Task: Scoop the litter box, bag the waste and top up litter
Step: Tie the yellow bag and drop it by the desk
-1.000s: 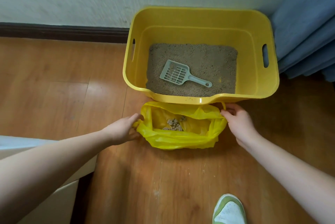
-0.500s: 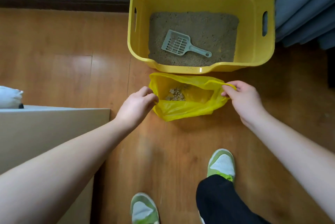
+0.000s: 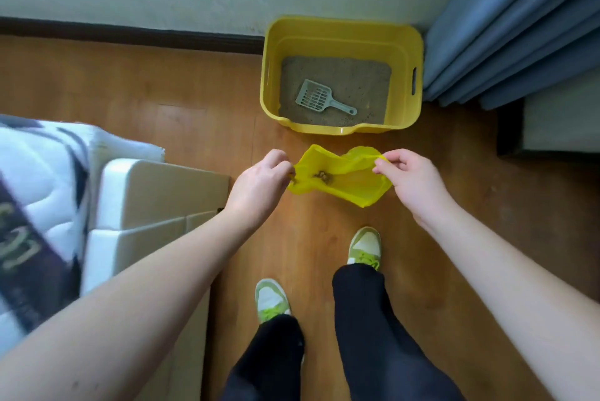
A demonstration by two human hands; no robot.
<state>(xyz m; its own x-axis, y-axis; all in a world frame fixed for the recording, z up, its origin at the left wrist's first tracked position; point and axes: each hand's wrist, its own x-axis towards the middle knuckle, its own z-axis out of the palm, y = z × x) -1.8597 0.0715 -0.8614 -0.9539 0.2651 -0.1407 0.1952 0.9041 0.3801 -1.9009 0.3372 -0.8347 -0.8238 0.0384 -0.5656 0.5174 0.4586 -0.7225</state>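
Observation:
A yellow plastic bag (image 3: 354, 184) hangs above the wooden floor, stretched between both hands. My left hand (image 3: 259, 183) pinches its left edge and my right hand (image 3: 412, 179) pinches its right handle. Brown clumps of waste (image 3: 324, 176) show through the bag's open mouth. Beyond it the yellow litter box (image 3: 342, 25) stands against the wall, holding grey-brown litter (image 3: 357, 76). A grey slotted scoop (image 3: 319, 98) lies on the litter with its handle pointing right.
A white bed frame (image 3: 156, 192) with a mattress and bedding (image 3: 39, 189) stands at the left. Blue curtains (image 3: 519, 27) hang at the right of the box, above a dark ledge (image 3: 509, 127). My two green-and-white shoes (image 3: 363, 246) stand on the floor below the bag.
The bag has been lifted off the floor and pulled toward me. The view has risen and drawn back, so the litter box looks farther away and the bed has come into sight.

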